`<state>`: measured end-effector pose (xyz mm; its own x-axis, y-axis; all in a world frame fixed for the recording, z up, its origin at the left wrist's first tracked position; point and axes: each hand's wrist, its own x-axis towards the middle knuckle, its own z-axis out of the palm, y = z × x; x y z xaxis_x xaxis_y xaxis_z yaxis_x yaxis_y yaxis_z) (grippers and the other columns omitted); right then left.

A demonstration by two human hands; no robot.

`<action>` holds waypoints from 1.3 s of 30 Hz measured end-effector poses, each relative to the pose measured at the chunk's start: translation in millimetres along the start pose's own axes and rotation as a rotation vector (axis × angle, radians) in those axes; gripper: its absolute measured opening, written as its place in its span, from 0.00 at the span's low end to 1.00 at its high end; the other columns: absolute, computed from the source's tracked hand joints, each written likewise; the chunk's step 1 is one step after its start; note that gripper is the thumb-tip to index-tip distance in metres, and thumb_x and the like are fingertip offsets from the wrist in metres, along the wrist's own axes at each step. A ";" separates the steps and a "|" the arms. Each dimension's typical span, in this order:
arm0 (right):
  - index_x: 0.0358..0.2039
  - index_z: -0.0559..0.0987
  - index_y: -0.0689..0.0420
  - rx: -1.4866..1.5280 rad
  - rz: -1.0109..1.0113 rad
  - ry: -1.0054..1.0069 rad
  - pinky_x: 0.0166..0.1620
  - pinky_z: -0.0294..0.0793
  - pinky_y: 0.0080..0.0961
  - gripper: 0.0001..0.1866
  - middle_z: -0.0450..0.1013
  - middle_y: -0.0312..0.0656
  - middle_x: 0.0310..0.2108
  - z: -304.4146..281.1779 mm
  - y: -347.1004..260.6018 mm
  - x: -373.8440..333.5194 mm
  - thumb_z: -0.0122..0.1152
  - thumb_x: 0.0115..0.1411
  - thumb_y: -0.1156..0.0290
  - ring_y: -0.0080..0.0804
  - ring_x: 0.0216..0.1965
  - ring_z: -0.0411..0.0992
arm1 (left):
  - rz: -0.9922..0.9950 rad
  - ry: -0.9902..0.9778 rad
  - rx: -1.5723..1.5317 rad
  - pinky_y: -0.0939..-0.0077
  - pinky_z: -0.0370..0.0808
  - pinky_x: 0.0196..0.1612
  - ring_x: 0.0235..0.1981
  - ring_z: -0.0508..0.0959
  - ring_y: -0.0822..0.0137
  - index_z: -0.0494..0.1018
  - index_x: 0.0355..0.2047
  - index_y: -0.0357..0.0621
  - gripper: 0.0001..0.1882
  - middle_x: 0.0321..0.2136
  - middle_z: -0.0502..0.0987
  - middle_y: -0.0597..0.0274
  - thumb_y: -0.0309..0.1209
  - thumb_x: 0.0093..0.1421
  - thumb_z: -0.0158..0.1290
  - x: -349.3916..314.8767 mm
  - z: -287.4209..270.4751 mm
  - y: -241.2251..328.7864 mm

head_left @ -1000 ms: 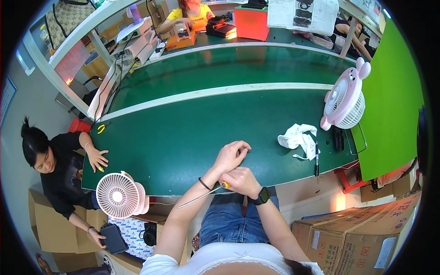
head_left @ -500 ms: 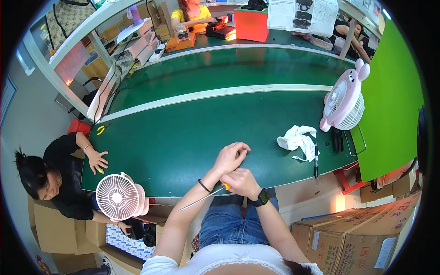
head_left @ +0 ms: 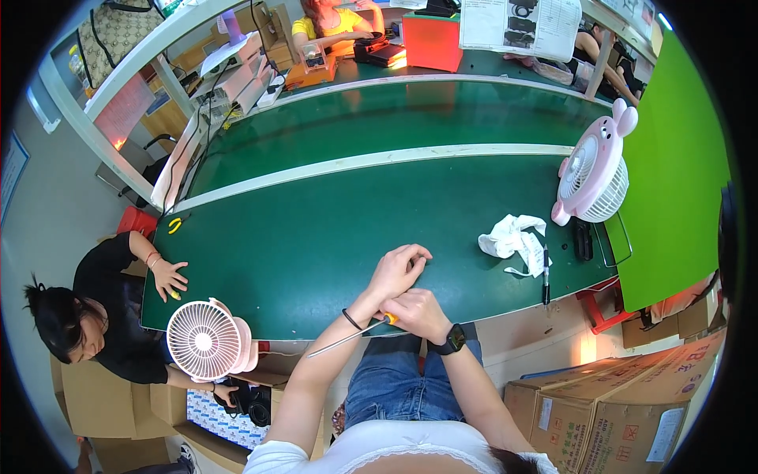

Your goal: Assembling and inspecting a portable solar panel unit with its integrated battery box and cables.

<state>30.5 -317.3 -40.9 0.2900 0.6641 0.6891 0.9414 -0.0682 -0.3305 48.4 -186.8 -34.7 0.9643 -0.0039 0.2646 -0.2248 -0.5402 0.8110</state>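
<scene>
My right hand (head_left: 415, 312) is closed around the yellow-and-orange handle of a screwdriver (head_left: 344, 342). Its long metal shaft points down to the left, across my left forearm. Just beyond, my left hand (head_left: 398, 270) rests at the near part of the green worktable (head_left: 316, 229), its fingers loosely curled with nothing visible in them. The right hand lies against the left wrist. Most of the screwdriver handle is hidden inside my right fist.
A pink fan (head_left: 207, 340) stands at the left edge, near a co-worker's hand (head_left: 168, 278) and yellow-handled pliers (head_left: 174, 226). On the right are a crumpled white cloth (head_left: 512, 241), a pen (head_left: 545, 276) and a pink rabbit-eared fan (head_left: 588, 174). Cartons (head_left: 600, 403) stand lower right.
My hands and the screwdriver stay put. The co-worker at left shifts slightly, the lower hand moving right over the black item in the box. Across the table, the person in yellow has raised an arm.
</scene>
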 end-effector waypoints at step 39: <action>0.20 0.73 0.51 0.151 0.226 0.361 0.25 0.70 0.29 0.11 0.71 0.35 0.17 -4.1 -2.3 -2.9 0.67 0.40 0.81 0.35 0.19 0.73 | -0.052 0.010 -0.180 0.79 0.65 0.23 0.18 0.68 0.78 0.77 0.39 0.43 0.06 0.18 0.71 0.67 0.30 0.63 0.56 3.0 -2.6 2.5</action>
<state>28.2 -322.1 -39.4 0.5524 0.3409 0.7607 0.8194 -0.0548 -0.5705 50.4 -186.0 -30.6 0.9740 0.0294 0.2245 -0.1968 -0.3799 0.9039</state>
